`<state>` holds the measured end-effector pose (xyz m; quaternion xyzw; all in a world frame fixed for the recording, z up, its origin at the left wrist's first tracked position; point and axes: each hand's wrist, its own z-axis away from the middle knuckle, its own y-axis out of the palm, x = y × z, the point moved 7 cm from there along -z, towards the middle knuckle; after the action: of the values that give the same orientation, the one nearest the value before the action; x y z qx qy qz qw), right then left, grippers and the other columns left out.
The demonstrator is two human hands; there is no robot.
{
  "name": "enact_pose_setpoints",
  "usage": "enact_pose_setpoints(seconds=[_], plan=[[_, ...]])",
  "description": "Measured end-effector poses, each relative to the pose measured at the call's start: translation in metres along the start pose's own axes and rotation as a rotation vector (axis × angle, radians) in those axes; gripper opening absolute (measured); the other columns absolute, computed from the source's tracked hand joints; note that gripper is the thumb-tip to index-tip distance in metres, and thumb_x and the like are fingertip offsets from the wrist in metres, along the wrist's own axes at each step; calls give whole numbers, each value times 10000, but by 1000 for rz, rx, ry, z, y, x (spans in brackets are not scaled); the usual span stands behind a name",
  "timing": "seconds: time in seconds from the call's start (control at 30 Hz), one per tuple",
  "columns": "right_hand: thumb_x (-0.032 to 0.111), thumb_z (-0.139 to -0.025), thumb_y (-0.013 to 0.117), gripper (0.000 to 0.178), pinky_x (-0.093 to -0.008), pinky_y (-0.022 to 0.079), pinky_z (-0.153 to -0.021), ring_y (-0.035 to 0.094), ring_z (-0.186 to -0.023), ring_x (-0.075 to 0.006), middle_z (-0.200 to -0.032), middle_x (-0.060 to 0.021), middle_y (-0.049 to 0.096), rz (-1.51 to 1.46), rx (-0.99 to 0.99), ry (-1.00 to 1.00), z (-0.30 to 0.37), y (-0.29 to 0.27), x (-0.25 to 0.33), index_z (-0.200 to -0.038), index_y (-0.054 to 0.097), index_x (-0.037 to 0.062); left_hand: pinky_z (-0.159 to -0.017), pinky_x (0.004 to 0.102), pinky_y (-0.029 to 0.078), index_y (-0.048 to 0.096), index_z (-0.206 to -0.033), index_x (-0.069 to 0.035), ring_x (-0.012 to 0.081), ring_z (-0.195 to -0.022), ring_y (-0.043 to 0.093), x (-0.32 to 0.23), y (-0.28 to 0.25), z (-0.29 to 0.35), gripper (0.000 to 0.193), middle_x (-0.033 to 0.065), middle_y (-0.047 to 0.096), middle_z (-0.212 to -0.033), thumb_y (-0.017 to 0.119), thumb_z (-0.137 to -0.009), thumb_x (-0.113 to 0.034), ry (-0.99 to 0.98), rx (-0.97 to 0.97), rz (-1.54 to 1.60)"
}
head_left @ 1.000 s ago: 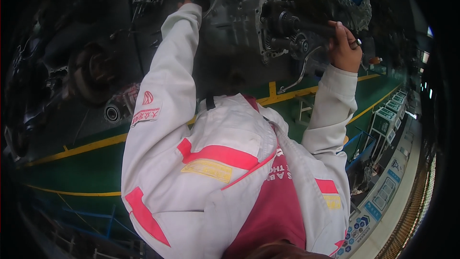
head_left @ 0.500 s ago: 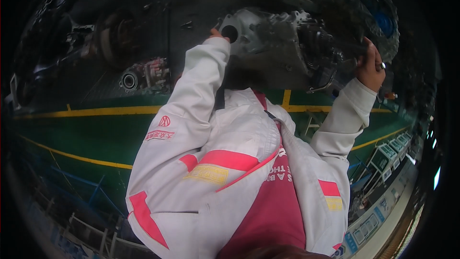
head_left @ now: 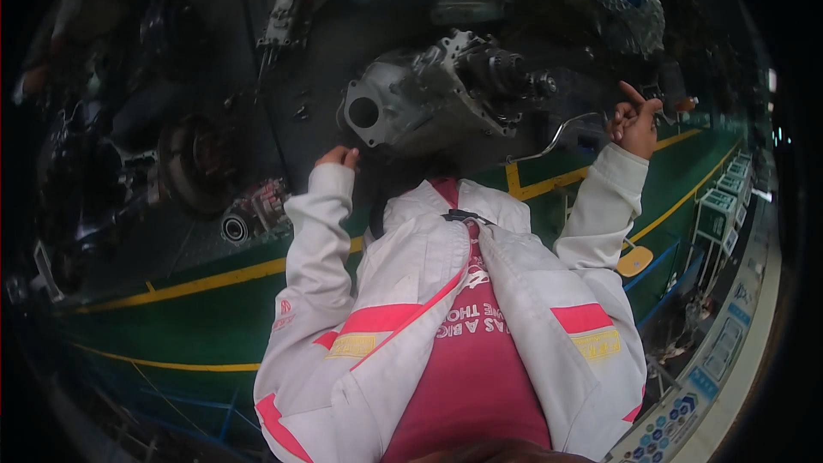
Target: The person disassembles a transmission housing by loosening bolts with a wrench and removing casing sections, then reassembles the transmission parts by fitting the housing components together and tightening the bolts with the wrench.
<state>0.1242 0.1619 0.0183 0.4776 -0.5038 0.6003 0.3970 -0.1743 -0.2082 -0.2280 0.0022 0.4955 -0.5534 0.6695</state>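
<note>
One grey metal housing (head_left: 399,101) with dark round opening (head_left: 363,112)

Silver-grey metal housing (head_left: 403,101); white jacket (head_left: 411,257) with pink bands (head_left: 381,319); crimson shirt (head_left: 467,381); green floor (head_left: 189,326) striped with yellow lines (head_left: 240,275).
</note>
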Motion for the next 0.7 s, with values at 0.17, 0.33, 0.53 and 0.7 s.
enact_pose_setpoints(seconds=[0.17, 0.33, 0.53, 0.7], plan=[[557, -948, 293, 650, -212, 392, -491, 436, -525, -96, -645, -39, 506, -359, -195, 180, -42, -47, -79, -965, 654, 17, -507, 261, 389, 530, -664, -20, 72, -543, 458, -65, 30, 80, 311, 37, 558, -573, 565, -907, -211, 252, 248, 248], [446, -991, 276, 570, -333, 503, -717, 593, -748, -230, -797, -116, 631, -898, -442, 248, -83, -87, -159, -826, 627, 27, -537, 259, 400, 528, -700, -17, 89, -554, 460, -142, 94, 117, 341, 34, 524, -585, 528, -945, -254, 439, 416, 294], [417, -999, 190, 596, -426, 372, -1015, 591, -1021, -324, -1008, -185, 643, -1184, -333, 409, -112, -56, -269, -870, 606, 10, -670, 279, 474, 574, -857, -3, 151, -682, 590, -198, 149, 89, 360, 79, 632, -756, 432, -985, -308, 366, 306, 374], [405, -990, 262, 501, -494, 299, -1066, 536, -1134, -347, -1137, -200, 598, -1295, -364, 870, -66, -27, -363, -945, 562, 8, -832, 298, 485, 572, -1083, 9, 201, -901, 632, -233, 188, 89, 239, 138, 639, -990, 398, -938, -68, 405, 257, 196]])
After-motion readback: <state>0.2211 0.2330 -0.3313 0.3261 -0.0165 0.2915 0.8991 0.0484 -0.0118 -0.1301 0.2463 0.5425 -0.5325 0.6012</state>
